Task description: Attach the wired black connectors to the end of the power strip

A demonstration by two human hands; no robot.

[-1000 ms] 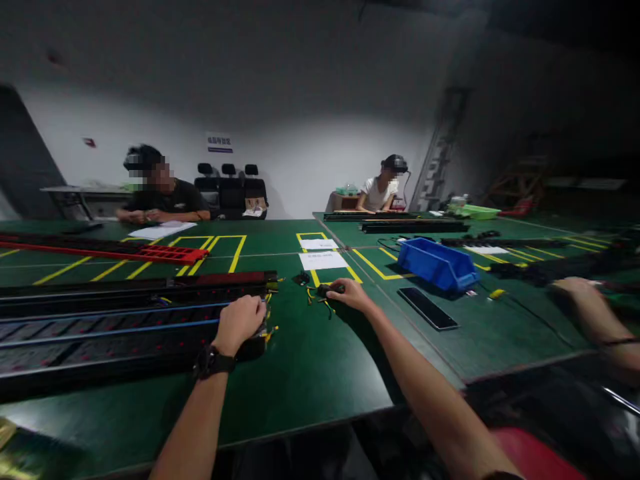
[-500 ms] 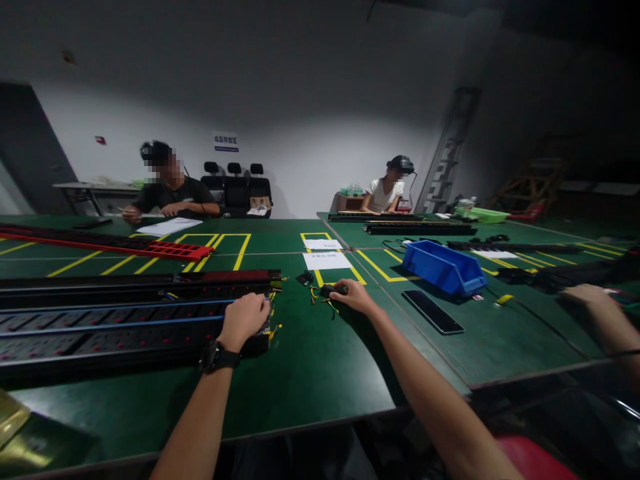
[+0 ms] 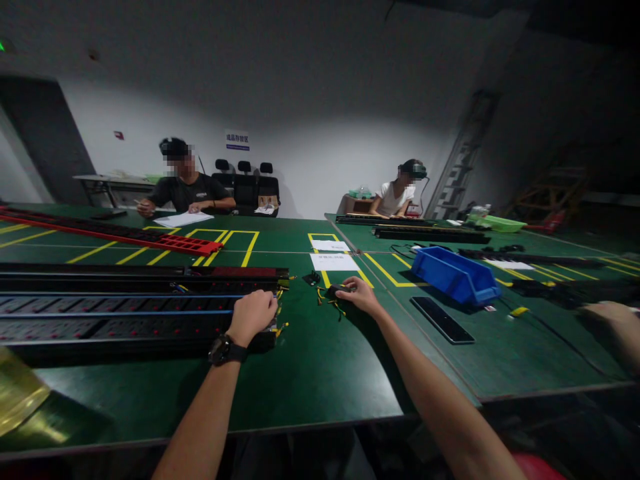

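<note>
A long black power strip (image 3: 150,328) with rows of sockets, red dots and blue edge lines lies at the left. My left hand (image 3: 254,316), closed, rests on its right end with curled fingers; the fingertips are mostly hidden. Yellow-green wires (image 3: 281,328) stick out from that end. To the right, my right hand (image 3: 358,297) is closed round a small black block-shaped part (image 3: 334,291) on the green table. Short wires (image 3: 342,310) with yellow and green ends spread beside this part. Another small black piece (image 3: 313,277) lies just behind it.
A blue bin (image 3: 453,277) and a phone (image 3: 442,320) lie right of my right hand. Paper sheets (image 3: 334,262) and a red rail (image 3: 200,245) are farther back. Two people sit across the table (image 3: 320,387). Another person's hand (image 3: 613,320) shows at right.
The whole view has shifted a little, so things appear farther right. My two hands keep the same places on the power strip and the small black part.
</note>
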